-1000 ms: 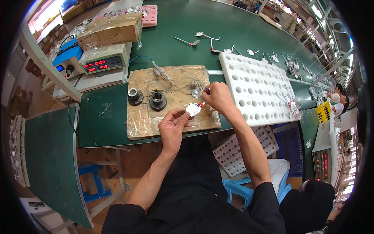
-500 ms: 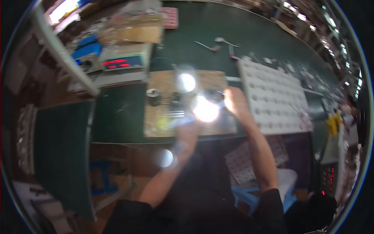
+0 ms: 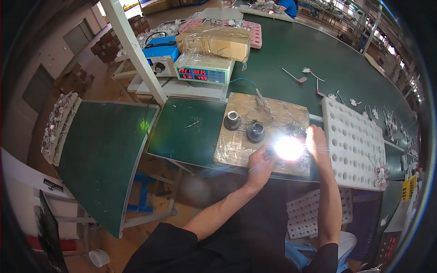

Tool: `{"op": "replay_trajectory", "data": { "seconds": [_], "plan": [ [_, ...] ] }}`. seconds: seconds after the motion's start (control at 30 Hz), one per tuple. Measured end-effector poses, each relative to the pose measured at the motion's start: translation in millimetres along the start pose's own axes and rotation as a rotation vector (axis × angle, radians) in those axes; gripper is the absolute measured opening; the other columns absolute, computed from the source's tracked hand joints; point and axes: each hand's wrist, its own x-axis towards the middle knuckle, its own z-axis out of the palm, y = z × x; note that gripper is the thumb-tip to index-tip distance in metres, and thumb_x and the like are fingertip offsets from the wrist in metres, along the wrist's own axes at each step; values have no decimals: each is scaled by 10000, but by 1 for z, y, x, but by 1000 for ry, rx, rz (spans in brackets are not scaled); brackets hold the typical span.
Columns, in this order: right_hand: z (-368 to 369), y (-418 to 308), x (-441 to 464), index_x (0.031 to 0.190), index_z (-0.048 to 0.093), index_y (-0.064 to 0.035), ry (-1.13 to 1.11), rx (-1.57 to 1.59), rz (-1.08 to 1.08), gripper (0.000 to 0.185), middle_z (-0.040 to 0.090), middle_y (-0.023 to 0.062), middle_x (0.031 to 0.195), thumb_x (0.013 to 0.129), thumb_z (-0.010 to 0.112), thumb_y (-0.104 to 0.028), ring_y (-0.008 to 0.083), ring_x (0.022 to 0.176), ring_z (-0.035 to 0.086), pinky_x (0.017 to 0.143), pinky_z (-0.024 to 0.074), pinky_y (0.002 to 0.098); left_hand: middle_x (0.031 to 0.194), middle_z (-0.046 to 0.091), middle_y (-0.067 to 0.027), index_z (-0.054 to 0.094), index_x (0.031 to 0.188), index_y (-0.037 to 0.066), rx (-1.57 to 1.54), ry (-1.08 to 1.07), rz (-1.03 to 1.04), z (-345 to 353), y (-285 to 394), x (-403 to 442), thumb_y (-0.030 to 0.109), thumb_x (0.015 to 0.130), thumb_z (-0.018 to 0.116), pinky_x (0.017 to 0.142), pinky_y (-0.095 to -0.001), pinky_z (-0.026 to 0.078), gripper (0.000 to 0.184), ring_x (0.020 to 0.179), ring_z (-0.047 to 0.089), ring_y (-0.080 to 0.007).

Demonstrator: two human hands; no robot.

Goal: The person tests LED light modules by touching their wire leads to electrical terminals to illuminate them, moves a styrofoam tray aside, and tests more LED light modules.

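A small round light module (image 3: 289, 148) glows so brightly that its outline is lost in glare. My left hand (image 3: 261, 164) is closed on its left edge. To the right of the glow, my right hand (image 3: 316, 139) is pinched near the thin leads, but what lies between its fingertips is too small to tell. Both hands are over a plastic-wrapped wooden board (image 3: 232, 152), which carries two dark round sockets (image 3: 256, 132) with pale or metal rims. A meter (image 3: 201, 74) behind shows red digits.
A white foam tray (image 3: 355, 145) full of holes lies right of the board. Wired modules (image 3: 355, 102) are scattered behind it. A cardboard box (image 3: 214, 41) sits on the meter, beside a blue device (image 3: 161, 54). A slanted post (image 3: 134, 52) rises at the left.
The module was unlit one second ago and now shines. The meter digits have changed. The view has swung left, so the board and hands appear farther right.
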Motion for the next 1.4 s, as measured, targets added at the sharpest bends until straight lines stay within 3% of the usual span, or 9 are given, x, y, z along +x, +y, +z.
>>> {"op": "replay_trajectory", "data": {
  "seconds": [0.53,0.57,0.67,0.77,0.87,1.27,1.33,1.4],
  "plan": [
    [-2,-4,2,799,670,12,-17,2,15,181,654,232,847,841,501,-38,412,819,638,721,513,484,862,645,-34,604,956,-24,-74,19,15,4,3,1,-17,883,655,716,-237,547,89,777,650,-97],
    [-3,-4,2,800,671,12,-26,-3,21,182,655,232,847,841,501,-35,411,821,638,724,513,484,863,646,-35,605,956,-24,41,38,-13,4,8,-1,-19,883,654,717,-236,546,88,777,650,-97],
    [4,2,3,796,671,19,-9,-9,13,146,659,231,857,821,568,-81,412,813,643,723,520,475,861,650,-38,606,951,-21,232,74,-47,15,45,-10,-18,889,647,719,-233,543,74,776,649,-96],
    [-2,-4,1,777,660,31,8,-8,-50,192,657,241,828,787,653,-160,417,785,648,703,527,471,852,659,-40,608,940,-16,191,59,-14,13,38,-9,0,913,630,720,-234,541,38,766,650,-97],
    [0,-7,2,743,644,38,43,30,41,271,648,252,777,751,710,-225,424,755,649,686,531,476,842,668,-41,608,927,-11,241,29,-19,11,36,-8,21,940,610,721,-236,539,35,757,650,-97],
    [3,-4,1,721,633,40,50,77,-18,241,636,263,737,752,680,-194,441,731,642,670,530,492,865,675,-67,604,933,-11,153,29,0,10,31,-8,56,950,625,712,-245,548,72,767,663,-112],
    [-8,-11,-1,757,678,49,7,101,-15,298,652,255,743,738,748,-240,425,748,659,663,526,477,872,676,-78,604,946,-13,83,7,-27,8,25,-5,56,947,631,705,-244,548,74,766,666,-119],
    [0,-7,2,720,707,27,-14,167,98,282,643,239,662,755,732,-252,391,648,662,619,524,460,874,678,-96,605,975,-15,71,-29,-86,6,24,-2,74,945,639,695,-248,549,100,766,667,-133]
  ]
}}
